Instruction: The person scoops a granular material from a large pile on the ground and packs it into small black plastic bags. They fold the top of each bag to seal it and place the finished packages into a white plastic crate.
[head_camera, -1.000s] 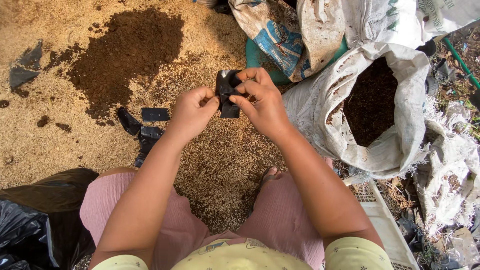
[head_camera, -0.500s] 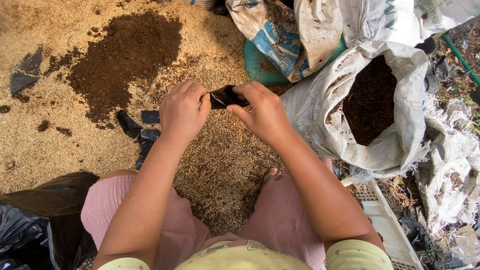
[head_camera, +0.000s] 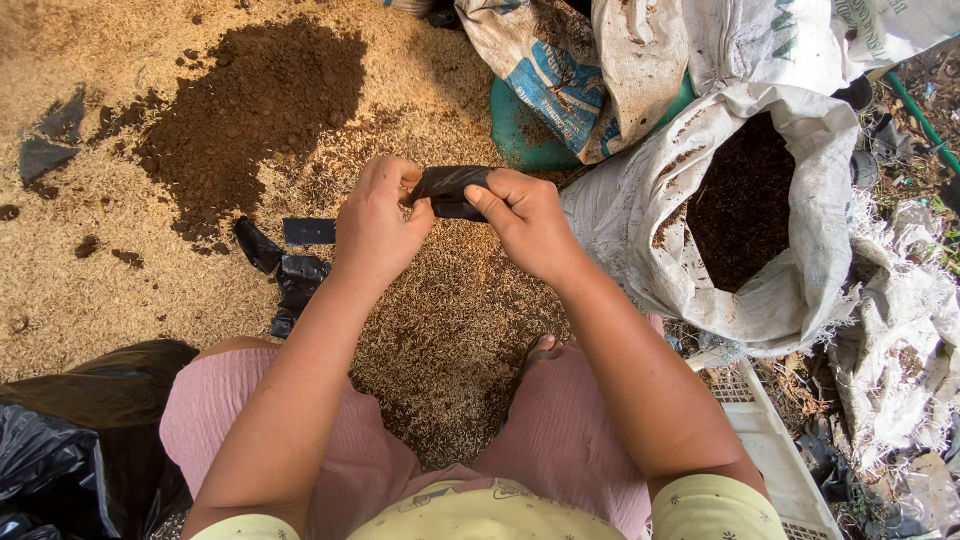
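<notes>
A small black plastic bag (head_camera: 447, 188) is held between both hands above the husk-covered ground. My left hand (head_camera: 378, 222) pinches its left edge and my right hand (head_camera: 525, 220) grips its right side with thumb on top. The bag lies sideways, slightly puffed. More small black bags (head_camera: 290, 262) lie in a loose pile on the ground left of my left hand.
A white woven sack (head_camera: 735, 215) open on dark soil stands at right. A brown soil heap (head_camera: 250, 105) lies at upper left on rice husks. Folded sacks (head_camera: 560, 70) and a green tub (head_camera: 520, 135) sit behind. Black plastic (head_camera: 60, 450) lies at lower left, a white crate (head_camera: 770, 450) at lower right.
The black bag has turned from upright to sideways between my hands and been drawn wider. Both hands shifted slightly lower and closer to me.
</notes>
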